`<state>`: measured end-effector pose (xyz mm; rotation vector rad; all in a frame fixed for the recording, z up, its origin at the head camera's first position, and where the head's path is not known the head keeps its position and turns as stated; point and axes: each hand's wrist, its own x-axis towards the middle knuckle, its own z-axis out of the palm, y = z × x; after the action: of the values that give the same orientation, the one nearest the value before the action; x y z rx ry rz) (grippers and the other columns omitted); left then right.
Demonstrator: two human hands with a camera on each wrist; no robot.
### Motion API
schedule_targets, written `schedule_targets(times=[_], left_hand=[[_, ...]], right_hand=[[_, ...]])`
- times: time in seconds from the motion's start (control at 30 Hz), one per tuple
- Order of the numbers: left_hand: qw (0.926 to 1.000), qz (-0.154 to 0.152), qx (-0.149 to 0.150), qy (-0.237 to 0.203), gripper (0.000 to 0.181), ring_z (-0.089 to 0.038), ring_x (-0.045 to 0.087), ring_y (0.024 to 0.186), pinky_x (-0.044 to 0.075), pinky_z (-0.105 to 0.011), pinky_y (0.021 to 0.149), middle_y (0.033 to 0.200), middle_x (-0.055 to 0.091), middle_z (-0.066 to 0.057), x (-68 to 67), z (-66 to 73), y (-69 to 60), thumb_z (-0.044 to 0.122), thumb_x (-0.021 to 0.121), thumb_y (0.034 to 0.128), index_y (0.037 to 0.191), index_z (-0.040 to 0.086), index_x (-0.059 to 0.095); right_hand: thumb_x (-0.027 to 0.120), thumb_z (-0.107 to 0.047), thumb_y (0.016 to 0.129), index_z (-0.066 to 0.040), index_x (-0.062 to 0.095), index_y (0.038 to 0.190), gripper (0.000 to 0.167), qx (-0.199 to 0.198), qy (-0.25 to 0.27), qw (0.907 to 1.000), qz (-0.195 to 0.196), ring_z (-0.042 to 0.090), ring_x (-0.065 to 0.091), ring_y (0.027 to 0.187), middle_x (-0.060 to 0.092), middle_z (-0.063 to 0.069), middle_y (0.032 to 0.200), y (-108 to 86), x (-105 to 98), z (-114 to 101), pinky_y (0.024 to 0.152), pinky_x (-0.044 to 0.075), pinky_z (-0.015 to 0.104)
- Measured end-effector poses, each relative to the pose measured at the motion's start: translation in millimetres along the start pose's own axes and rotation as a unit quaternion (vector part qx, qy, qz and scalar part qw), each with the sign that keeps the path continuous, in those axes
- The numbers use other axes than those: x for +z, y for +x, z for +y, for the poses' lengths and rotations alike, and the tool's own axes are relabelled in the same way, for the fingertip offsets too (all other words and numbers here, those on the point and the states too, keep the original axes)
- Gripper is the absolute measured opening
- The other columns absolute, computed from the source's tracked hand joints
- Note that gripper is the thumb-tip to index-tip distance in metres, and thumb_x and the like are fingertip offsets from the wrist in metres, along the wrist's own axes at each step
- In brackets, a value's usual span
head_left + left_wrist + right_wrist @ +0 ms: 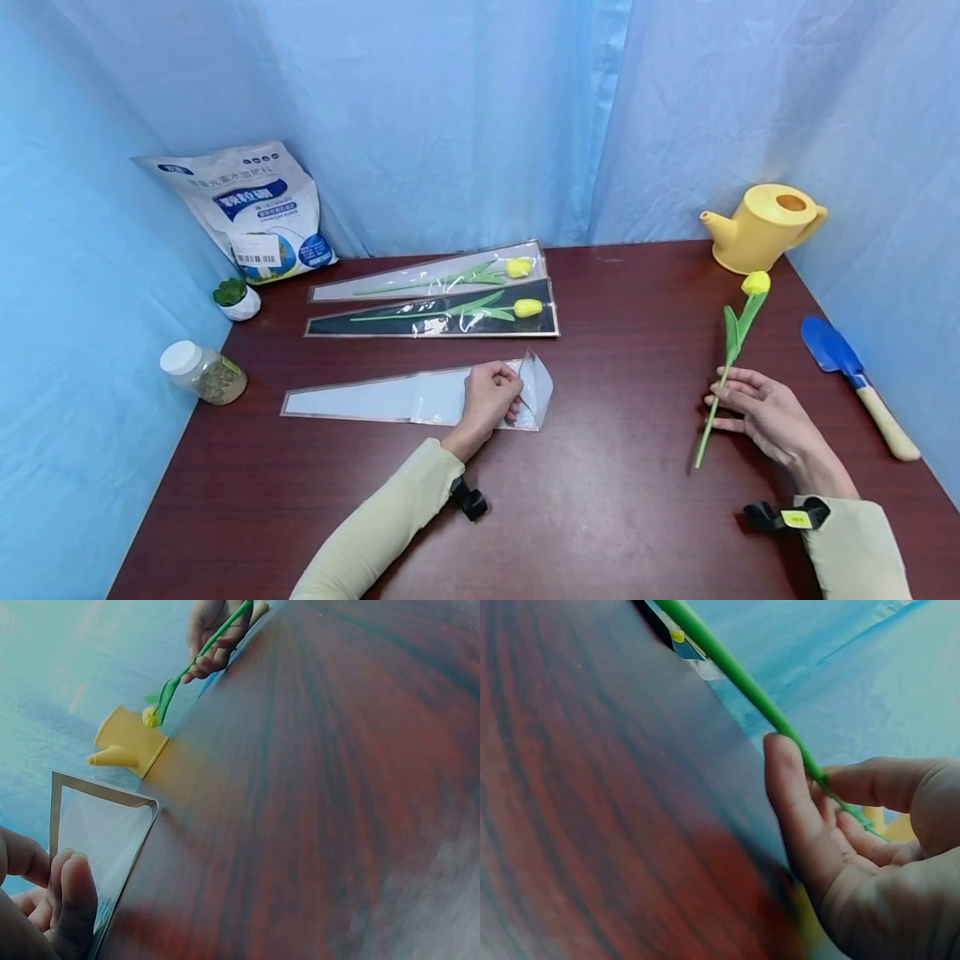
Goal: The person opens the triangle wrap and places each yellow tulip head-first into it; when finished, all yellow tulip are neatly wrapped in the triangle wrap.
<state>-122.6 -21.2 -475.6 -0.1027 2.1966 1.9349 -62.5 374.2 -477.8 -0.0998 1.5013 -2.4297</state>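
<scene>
My left hand (489, 398) pinches the top layer of a white flower sleeve (345, 402) near its wide right end. That end's mouth stands lifted and parted, also visible in the left wrist view, where the sleeve's pale border (105, 787) rises past the fingertips. Over the table's right side, my right hand (768, 417) holds a yellow artificial tulip (756, 283) by its green stem, between thumb and fingers. The bloom points up and away from me. In the right wrist view the stem (739, 679) crosses diagonally through the fingers; the bloom is hidden there.
Behind the sleeve lie a black sleeve (337, 326) and another white sleeve (337, 291), each with a yellow tulip. A fertilizer bag (251, 212), small potted plant (237, 300) and jar (204, 372) stand left. A yellow watering can (765, 227) and blue trowel (855, 379) are right.
</scene>
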Motion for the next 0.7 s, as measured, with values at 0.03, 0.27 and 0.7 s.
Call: schedule_targets(times=[0.03, 0.27, 0.7], left_hand=[[1.0, 0.0, 0.001, 0.001, 0.008, -0.006, 0.051, 0.038, 0.044, -0.021, 0.037, 0.051, 0.057, 0.004, -0.1, -0.1, 0.1, 0.0, 0.058, 0.0845, 0.082, -0.002, 0.065], [1.0, -0.001, 0.004, 0.001, 0.008, -0.006, 0.051, 0.038, 0.044, -0.021, 0.037, 0.051, 0.057, 0.004, -0.1, -0.9, 0.6, 0.0, 0.057, 0.0846, 0.082, -0.002, 0.065], [1.0, -0.003, 0.005, -0.001, 0.007, -0.005, 0.051, 0.038, 0.044, -0.021, 0.037, 0.051, 0.057, 0.005, -0.5, -0.9, 1.1, 0.0, 0.057, 0.0839, 0.082, -0.001, 0.064]], right_hand=[[0.035, 0.01, 0.103, -0.006, 0.056, 0.125, 0.034, -0.005, 0.012, 0.9999, -0.003, 0.019, 0.074, 0.098, 0.073, 0.006, 0.106, 1.0, 0.4, 1.0, 0.074, 0.063, 0.041], [0.031, 0.012, 0.103, -0.006, 0.052, 0.124, 0.035, -0.036, 0.074, 0.9966, -0.004, 0.023, 0.074, 0.101, 0.073, 0.01, 0.106, 7.9, 6.0, 5.9, 0.078, 0.062, 0.046], [0.027, 0.016, 0.101, -0.005, 0.057, 0.118, 0.041, -0.091, 0.144, 0.9853, -0.002, 0.028, 0.073, 0.103, 0.071, 0.014, 0.106, 27.6, 24.2, 12.8, 0.084, 0.061, 0.047]])
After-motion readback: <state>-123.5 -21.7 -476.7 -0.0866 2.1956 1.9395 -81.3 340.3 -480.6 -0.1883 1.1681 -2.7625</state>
